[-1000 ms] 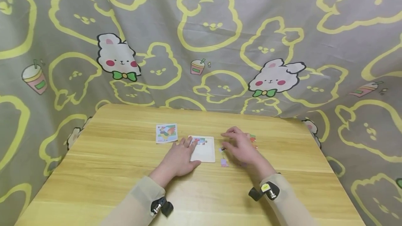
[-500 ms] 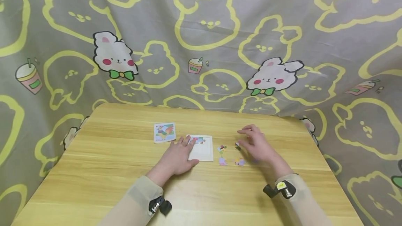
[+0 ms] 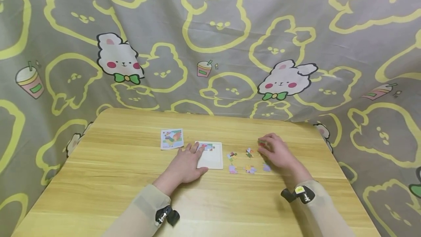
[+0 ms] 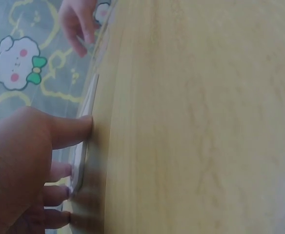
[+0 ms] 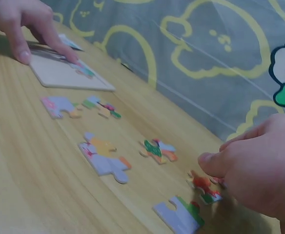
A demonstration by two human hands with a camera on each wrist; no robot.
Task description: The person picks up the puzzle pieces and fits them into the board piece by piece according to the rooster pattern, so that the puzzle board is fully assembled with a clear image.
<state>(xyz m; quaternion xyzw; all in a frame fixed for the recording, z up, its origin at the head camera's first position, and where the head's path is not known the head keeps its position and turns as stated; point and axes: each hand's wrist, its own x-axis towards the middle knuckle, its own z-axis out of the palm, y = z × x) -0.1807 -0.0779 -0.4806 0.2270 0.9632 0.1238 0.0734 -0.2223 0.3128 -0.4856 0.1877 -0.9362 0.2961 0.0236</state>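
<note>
My left hand (image 3: 188, 164) rests on a white square puzzle tray (image 3: 215, 160), its fingers at the far left and its thumb at the near edge. Joined jigsaw pieces (image 3: 209, 147) lie along the tray's far side, partly covered by a finger. In the right wrist view, my right hand (image 5: 259, 168) is bent over a red and orange jigsaw piece (image 5: 200, 182) on the table, its thumb tip just above. The other right fingers are largely hidden there. Beside it lies a lilac and green jigsaw piece (image 5: 177, 217).
Between tray and right hand lie several loose pieces, among them a green and orange piece (image 5: 157, 151) and a lilac and yellow piece (image 5: 103, 163). A picture card (image 3: 171, 139) lies left of the tray. A patterned curtain (image 3: 230, 61) hangs behind the wooden table (image 3: 210, 207).
My right hand has moved right across the loose pieces, uncovering those nearer the tray, and has come over the far-right piece. My left hand has stayed on the tray.
</note>
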